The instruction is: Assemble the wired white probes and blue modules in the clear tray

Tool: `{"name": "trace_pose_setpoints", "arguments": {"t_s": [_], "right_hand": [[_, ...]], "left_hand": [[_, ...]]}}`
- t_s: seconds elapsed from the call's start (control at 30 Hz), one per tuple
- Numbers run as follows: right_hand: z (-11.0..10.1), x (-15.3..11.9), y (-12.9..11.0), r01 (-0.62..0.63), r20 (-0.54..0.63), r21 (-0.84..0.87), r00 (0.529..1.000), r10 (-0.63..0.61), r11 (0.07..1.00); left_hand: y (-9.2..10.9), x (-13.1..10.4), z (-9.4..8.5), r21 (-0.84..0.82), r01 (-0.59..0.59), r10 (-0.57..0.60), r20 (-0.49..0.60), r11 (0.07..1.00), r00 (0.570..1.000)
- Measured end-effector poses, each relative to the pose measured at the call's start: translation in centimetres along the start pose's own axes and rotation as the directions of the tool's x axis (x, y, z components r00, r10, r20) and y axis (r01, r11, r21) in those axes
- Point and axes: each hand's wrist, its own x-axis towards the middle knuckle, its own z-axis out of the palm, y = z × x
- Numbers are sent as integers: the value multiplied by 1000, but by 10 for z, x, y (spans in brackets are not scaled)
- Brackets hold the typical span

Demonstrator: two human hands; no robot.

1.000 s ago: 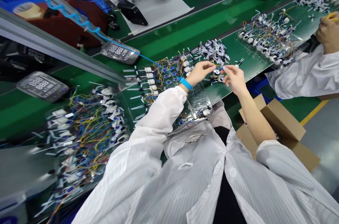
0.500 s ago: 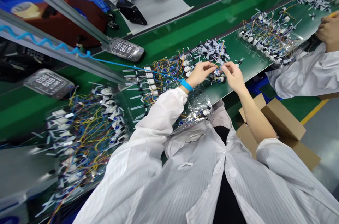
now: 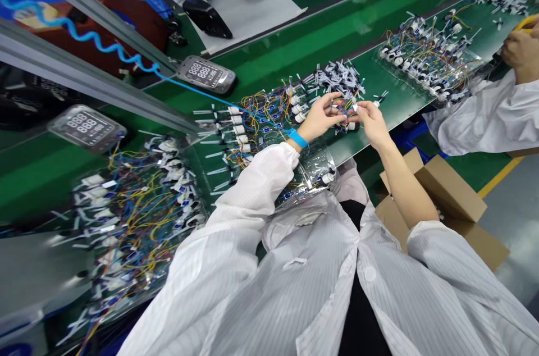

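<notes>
My left hand (image 3: 320,119), with a blue band at the wrist, has its fingers bent round a small bundle of coloured wires (image 3: 346,104). From the other side, my right hand (image 3: 371,119) pinches the same wired part near a small white piece. A white-and-black cylindrical piece (image 3: 351,126) shows just under the fingers. Beyond the hands lies a heap of small white plastic pieces (image 3: 340,76). To the left, wired cylindrical parts (image 3: 241,130) with white strips lie in rows on clear plastic. The fingers hide much of the held part.
Two grey display meters (image 3: 207,74) stand left, by a metal post (image 3: 126,86) and a blue coiled cord (image 3: 95,37). More wired parts (image 3: 143,215) crowd the left. A co-worker's hand (image 3: 522,53) is at right, past another wired batch (image 3: 429,58). Open cardboard boxes (image 3: 450,190) sit below.
My left fingers have spread wider around the wires, and more coloured wire shows between my hands. The blue cord has shifted. A co-worker's hand and the dark device at top right have left view.
</notes>
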Motion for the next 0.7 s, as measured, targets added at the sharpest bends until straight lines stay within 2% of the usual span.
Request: {"name": "trace_pose_setpoints", "arguments": {"t_s": [0.1, 0.23, 0.33, 0.43, 0.5, 0.57, 0.7], "right_hand": [[0, 1, 6, 8, -17, 48, 1000, -7, 999], [-2, 0, 11, 1, 20, 108, 1000, -3, 994], [-2, -3, 13, -21, 30, 151, 999, 17, 988], [1, -7, 12, -41, 12, 182, 999, 39, 983], [3, -10, 10, -47, 2, 197, 999, 47, 979], [4, -11, 9, -52, -10, 195, 998, 55, 980], [5, -12, 8, -43, 3, 180, 999, 43, 983]], "left_hand": [[0, -1, 0, 28, -22, 22, 24, 999, 999], [1, -1, -3, 114, -36, 33, 27, 993, 999], [1, -3, -6, 221, -52, 44, 40, 974, 998], [-1, -9, -7, 428, -90, 124, -53, 899, 991], [0, -14, -8, 548, -71, 165, -125, 833, 978], [3, -18, -8, 602, -33, 150, -145, 798, 978], [4, -16, -6, 557, -2, 33, -46, 831, 998]]}}
